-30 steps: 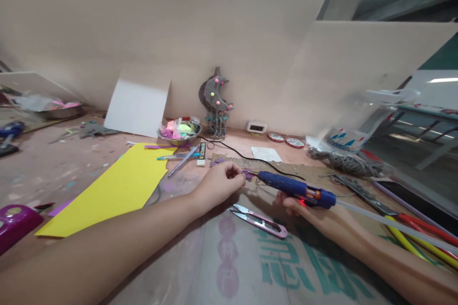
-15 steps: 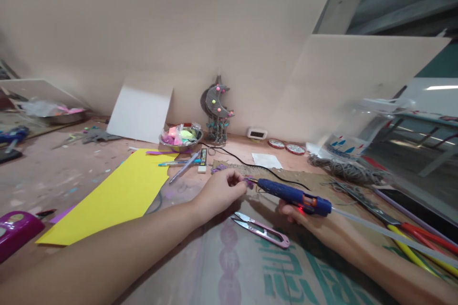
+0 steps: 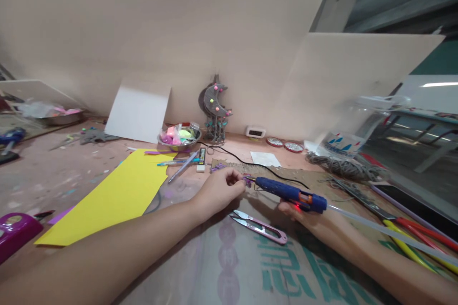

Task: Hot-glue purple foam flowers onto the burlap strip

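My right hand (image 3: pixel 291 212) is wrapped round a blue hot glue gun (image 3: pixel 286 192), its red light glowing and a clear glue stick (image 3: pixel 368 224) running out of the back. The nozzle points left and meets a small purple piece (image 3: pixel 247 180), too small to name. My left hand (image 3: pixel 222 189) pinches that piece between thumb and fingers. Just below lie pink-handled thread snips (image 3: pixel 265 229), blades toward the left. Another bit of purple material (image 3: pixel 218 167) rests behind my left hand.
Yellow paper (image 3: pixel 107 200) lies at left, near pens (image 3: pixel 182 167) and a bowl of coloured clay packets (image 3: pixel 179 137). A grey moon ornament (image 3: pixel 214 100) stands against the board. At right are grey twine (image 3: pixel 343 167), scissors (image 3: pixel 397 224), a phone (image 3: pixel 415 205) and a clear plastic jar (image 3: pixel 347 140).
Both hands and the glue gun hold nearly the same pose. More of the purple piece shows at the nozzle, and the whole view has shifted slightly.
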`<state>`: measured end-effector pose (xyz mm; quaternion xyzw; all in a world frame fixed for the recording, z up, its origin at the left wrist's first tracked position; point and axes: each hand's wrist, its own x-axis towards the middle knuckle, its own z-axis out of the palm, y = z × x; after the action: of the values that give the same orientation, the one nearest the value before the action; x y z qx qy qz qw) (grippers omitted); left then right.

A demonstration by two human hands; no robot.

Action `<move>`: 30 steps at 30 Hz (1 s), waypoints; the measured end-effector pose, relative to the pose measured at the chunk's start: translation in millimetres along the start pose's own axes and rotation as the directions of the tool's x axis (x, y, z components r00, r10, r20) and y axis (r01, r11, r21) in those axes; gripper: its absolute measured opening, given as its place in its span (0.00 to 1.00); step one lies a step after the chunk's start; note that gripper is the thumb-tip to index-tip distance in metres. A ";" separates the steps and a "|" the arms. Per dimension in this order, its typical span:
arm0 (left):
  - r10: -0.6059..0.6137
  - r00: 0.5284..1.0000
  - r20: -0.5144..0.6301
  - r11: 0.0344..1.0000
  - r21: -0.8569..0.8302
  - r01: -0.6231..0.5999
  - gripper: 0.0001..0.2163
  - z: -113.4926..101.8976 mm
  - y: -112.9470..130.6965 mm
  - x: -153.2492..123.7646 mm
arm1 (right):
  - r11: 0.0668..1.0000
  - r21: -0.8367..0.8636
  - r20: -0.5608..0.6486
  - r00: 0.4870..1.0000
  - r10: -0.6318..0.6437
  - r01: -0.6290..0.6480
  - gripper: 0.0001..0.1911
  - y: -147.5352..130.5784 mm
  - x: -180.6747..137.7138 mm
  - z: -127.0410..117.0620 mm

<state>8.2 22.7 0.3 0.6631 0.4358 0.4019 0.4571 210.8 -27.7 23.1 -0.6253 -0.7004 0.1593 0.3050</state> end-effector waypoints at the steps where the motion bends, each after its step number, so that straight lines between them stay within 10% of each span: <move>1: 0.004 1.000 0.000 1.000 0.003 -0.004 0.04 -0.1 0.0 0.2 | 1.000 0.012 0.000 1.000 -0.005 0.005 0.13 1.6 0.4 0.6; 12: -0.028 1.000 -0.009 1.000 -0.009 0.028 0.04 -0.8 1.8 1.2 | 0.992 0.073 0.176 0.978 -0.113 0.101 0.12 14.6 7.0 -2.5; 20: -0.008 1.000 -0.009 0.995 -0.100 0.007 0.05 0.6 -2.1 3.7 | 0.959 0.255 0.073 0.987 -0.145 0.122 0.16 -0.6 3.6 -23.5; 30: -0.014 1.000 -0.010 0.998 -0.058 0.014 0.06 2.9 -6.1 3.7 | 0.998 0.050 -0.080 0.997 -0.025 0.029 0.22 29.7 90.9 -53.5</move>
<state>10.7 26.7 -5.8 0.6445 0.4309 0.4144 0.4767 264.6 57.3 66.7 -0.6135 -0.6919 0.1483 0.3506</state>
